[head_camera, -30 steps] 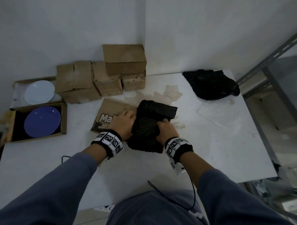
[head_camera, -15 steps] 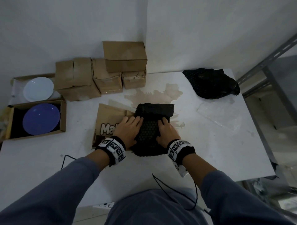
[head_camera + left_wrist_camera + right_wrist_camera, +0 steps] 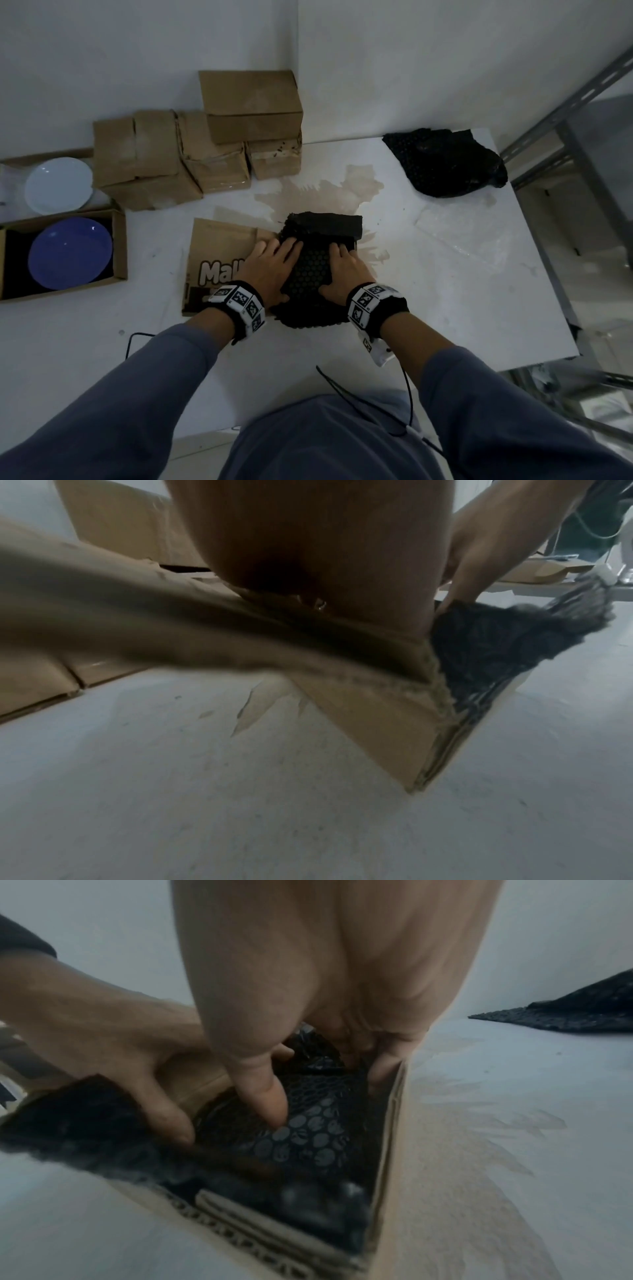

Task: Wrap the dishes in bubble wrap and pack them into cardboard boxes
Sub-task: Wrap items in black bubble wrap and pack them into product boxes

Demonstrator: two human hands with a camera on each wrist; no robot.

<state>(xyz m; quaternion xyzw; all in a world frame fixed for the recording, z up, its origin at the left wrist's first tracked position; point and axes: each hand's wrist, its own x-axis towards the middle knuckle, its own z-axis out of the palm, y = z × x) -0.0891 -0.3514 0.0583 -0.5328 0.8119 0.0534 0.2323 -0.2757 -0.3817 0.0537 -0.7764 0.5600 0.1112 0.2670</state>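
Observation:
A bundle wrapped in black bubble wrap (image 3: 313,270) lies in a low cardboard box (image 3: 219,253) printed with "Ma" at the table's middle. My left hand (image 3: 270,267) lies flat on the bundle's left side, fingers pointing away. On its right side rests my right hand (image 3: 346,274). In the right wrist view my right thumb (image 3: 267,1096) presses the wrap (image 3: 308,1139) down, and my fingertips slide in beside the box wall (image 3: 390,1123). The left wrist view shows the box corner (image 3: 359,710) with wrap (image 3: 496,642) spilling over it. The dish inside is hidden.
A blue plate (image 3: 70,253) lies in an open box (image 3: 120,250) at the left, a white plate (image 3: 58,185) behind it. Closed boxes (image 3: 250,106) are stacked against the wall. More black wrap (image 3: 445,164) and a clear sheet (image 3: 462,240) lie right, near the metal shelf frame (image 3: 565,102).
The bundle, held tilted above the box a second ago, now lies flat in it. Both hands have shifted from its sides onto its top.

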